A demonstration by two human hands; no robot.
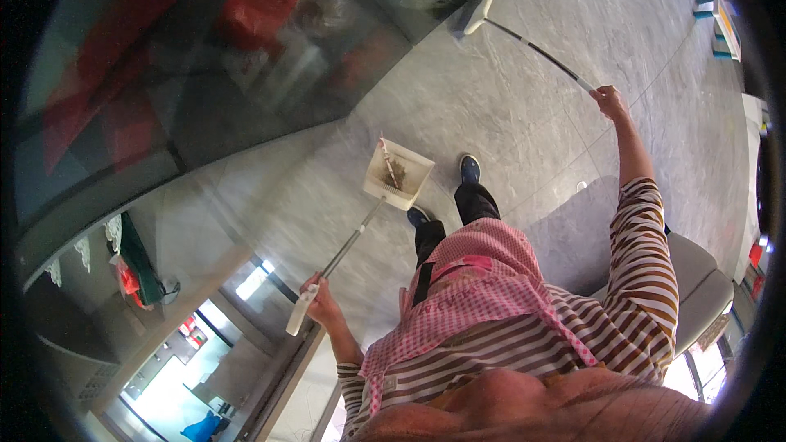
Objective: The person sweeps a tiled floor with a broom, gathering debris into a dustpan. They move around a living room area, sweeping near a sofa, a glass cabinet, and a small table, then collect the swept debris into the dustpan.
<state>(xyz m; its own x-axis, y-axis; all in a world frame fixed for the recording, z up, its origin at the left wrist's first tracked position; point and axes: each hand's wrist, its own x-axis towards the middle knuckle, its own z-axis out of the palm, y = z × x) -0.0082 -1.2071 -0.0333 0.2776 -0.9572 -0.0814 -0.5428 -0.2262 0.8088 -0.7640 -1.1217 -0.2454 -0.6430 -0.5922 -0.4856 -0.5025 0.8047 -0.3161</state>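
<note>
My left hand (319,302) grips the pale end of a long metal handle. At that handle's far end, a white long-handled dustpan (412,196) stands on the floor near my shoes. Inside it lie a heap of dark dirt (398,173) and a thin red-and-white strip (387,158). My right hand (609,102), arm stretched out, holds the light grip of a broom (549,57) with a dark and silver handle. The broom's white head (479,14) is on the floor by the edge of a dark glossy table, its bristles partly hidden.
The dark glossy tabletop (270,86) fills the upper left, with red reflections. Grey marbled floor (522,116) spreads around my blue shoes (470,169). A grey padded chair (700,282) stands behind my right arm. A small white bit (581,186) lies on the floor. A doorway (178,380) is at lower left.
</note>
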